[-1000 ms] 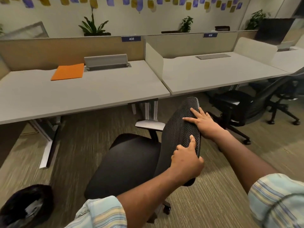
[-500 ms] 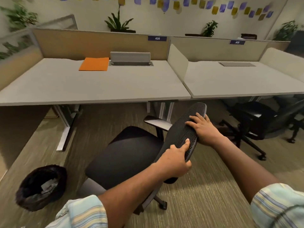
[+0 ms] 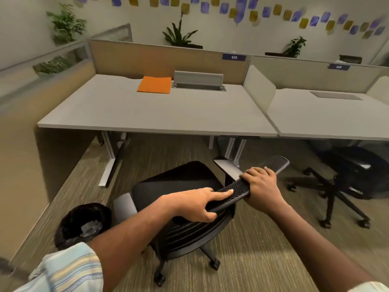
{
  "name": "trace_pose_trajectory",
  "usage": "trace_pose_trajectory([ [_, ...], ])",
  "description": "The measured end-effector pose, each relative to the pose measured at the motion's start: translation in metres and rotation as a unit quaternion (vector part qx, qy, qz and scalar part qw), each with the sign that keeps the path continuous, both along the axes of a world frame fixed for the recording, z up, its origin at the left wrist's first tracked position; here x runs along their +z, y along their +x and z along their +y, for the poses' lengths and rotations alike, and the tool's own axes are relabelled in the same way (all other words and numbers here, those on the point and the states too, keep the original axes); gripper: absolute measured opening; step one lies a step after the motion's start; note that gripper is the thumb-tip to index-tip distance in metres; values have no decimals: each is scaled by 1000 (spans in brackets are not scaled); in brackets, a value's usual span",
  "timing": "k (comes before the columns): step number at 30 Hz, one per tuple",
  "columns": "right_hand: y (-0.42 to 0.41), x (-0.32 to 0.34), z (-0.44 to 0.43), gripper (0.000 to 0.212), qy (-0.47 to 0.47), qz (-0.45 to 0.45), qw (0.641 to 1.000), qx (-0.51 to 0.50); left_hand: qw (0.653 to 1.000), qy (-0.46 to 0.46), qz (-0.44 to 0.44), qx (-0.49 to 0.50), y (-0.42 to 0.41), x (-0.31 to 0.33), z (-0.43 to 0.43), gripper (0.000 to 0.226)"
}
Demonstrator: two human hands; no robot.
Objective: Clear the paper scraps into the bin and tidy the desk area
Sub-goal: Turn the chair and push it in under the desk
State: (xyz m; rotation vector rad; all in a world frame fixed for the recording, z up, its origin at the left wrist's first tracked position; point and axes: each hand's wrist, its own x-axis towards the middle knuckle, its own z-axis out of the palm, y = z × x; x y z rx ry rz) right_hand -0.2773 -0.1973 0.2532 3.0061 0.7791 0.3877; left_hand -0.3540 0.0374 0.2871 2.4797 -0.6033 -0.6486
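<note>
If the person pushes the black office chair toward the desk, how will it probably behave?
The office chair will probably roll easily, since it stands on casters, though the carpet may slow it. It may swivel rather than go straight, because the left hand and right hand grip only the mesh backrest, high above the base.

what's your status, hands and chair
Left hand and right hand both gripping chair backrest. Bin on floor at left. Desk ahead.

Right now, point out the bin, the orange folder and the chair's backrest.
bin [image 3: 65,224]: head view, dark left rim.
orange folder [image 3: 154,84]: head view, middle of cover.
backrest [image 3: 275,162]: head view, mesh top edge.
</note>
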Motion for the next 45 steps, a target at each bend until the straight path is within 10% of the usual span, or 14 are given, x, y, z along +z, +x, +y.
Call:
trace_pose_trajectory([
  [8, -20, -7, 88, 55, 7, -4, 998, -62, 1000, -5, -9, -24, 3, 0, 100, 66],
  [20, 6, 7, 160, 57, 29, 63, 997, -27, 925, 42, -375, -32, 19, -17, 239, 52],
  [45, 126, -18, 273, 33, 116, -68, 991, -11, 958, 121, -244, 91, 167, -24, 358, 93],
])
